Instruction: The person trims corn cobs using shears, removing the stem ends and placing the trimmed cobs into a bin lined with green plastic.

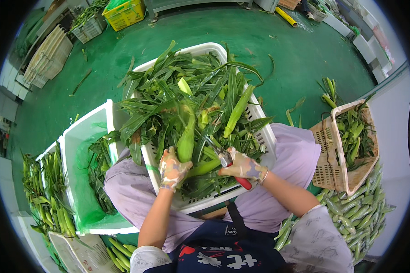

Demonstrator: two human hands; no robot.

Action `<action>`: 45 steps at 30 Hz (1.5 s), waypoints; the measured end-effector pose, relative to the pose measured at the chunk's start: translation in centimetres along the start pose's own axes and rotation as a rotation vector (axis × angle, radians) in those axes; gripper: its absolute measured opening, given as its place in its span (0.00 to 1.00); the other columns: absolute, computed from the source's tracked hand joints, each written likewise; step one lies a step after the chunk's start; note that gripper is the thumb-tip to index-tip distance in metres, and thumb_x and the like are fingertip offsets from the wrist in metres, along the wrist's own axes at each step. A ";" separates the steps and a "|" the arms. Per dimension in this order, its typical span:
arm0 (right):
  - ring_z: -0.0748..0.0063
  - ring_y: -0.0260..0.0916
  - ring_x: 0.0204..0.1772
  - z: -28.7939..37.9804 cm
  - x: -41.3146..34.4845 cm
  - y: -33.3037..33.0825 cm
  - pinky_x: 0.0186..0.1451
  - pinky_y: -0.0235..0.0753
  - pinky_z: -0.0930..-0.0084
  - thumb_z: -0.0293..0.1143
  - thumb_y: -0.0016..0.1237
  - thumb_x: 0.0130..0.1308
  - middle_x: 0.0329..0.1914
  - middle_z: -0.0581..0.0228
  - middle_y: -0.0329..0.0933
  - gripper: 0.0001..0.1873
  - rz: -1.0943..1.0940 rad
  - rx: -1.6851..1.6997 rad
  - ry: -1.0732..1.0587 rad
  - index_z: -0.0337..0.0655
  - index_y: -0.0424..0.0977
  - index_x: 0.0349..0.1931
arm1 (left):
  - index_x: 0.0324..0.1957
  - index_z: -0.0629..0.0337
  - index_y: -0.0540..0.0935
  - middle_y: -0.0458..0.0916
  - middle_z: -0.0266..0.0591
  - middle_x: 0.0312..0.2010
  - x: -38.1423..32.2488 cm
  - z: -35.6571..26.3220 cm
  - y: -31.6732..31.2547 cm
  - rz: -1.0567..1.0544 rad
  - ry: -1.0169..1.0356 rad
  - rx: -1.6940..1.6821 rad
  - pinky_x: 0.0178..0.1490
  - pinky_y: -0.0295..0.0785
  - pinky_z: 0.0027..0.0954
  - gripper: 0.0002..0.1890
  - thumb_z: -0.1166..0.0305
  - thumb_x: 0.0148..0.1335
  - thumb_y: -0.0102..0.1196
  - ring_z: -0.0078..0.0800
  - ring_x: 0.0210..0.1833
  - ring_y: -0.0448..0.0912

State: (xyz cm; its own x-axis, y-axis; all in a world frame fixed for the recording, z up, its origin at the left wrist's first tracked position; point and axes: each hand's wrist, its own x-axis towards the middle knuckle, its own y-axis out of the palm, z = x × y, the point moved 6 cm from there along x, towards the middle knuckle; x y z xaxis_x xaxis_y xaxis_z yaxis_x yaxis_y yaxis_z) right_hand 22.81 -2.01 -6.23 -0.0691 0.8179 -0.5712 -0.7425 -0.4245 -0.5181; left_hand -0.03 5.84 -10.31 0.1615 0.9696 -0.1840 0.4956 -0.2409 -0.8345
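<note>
A white plastic crate (152, 174) full of corn husks and leaves rests between my knees. In a patterned glove, my left hand (173, 168) grips the lower end of a green ear of corn in its husk (186, 145), which stands up over the pile. My right hand (243, 166), gloved alike, holds red-handled pruning shears (227, 158), their blades pointing up and left over the leaves. Another ear in its husk (239, 111) lies on the crate's right side. Below the shears' blades a further green ear (205, 168) lies between my hands.
At left a white foam box (85, 124) lined with green film holds leaves, beside more corn (56, 198). A tilted plastic basket (340, 150) of leaves stands right, above piled wrapped ears (358, 218). A yellow crate (124, 17) is across the green floor.
</note>
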 end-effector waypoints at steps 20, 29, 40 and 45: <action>0.80 0.69 0.22 -2.8 -9.7 2.4 0.23 0.71 0.85 0.34 0.52 0.60 0.29 0.69 0.71 0.15 0.337 1.071 -0.122 0.40 0.65 0.43 | 0.57 0.74 0.67 0.76 0.46 0.49 -3.5 -8.0 -7.4 0.730 0.178 -0.742 0.55 0.68 0.30 0.41 0.69 0.37 0.69 0.29 0.50 0.73; 0.71 0.70 0.25 3.2 -9.2 -0.7 0.33 0.77 0.68 0.30 0.50 0.59 0.25 0.65 0.69 0.09 0.249 1.263 -0.232 0.35 0.68 0.35 | 0.58 0.71 0.67 0.74 0.44 0.51 -10.5 -4.7 -4.4 0.914 -0.189 -1.332 0.59 0.64 0.29 0.42 0.70 0.34 0.60 0.33 0.53 0.73; 0.56 0.75 0.29 -2.6 -4.1 4.9 0.19 0.74 0.66 0.29 0.51 0.57 0.27 0.51 0.74 0.11 0.120 1.103 0.146 0.30 0.70 0.35 | 0.55 0.70 0.70 0.74 0.52 0.53 -50.8 31.5 -19.1 0.094 -1.212 -0.220 0.58 0.67 0.36 0.37 0.68 0.38 0.63 0.45 0.55 0.73; 0.56 0.76 0.26 -0.2 -2.3 5.9 0.19 0.77 0.65 0.26 0.52 0.56 0.24 0.58 0.72 0.10 0.054 1.000 0.286 0.34 0.68 0.36 | 0.57 0.63 0.70 0.69 0.52 0.58 -52.7 34.5 -20.8 -0.308 -1.378 0.487 0.65 0.61 0.36 0.36 0.70 0.41 0.65 0.43 0.62 0.66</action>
State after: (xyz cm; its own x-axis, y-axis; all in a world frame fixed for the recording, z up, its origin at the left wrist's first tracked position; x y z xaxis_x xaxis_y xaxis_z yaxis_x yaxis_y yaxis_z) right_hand 18.72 -6.55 -8.13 -0.0550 0.6296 -0.7749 -0.9655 0.1642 0.2020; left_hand -48.27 -38.76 -1.20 -0.9431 0.3240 -0.0746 -0.0113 -0.2555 -0.9667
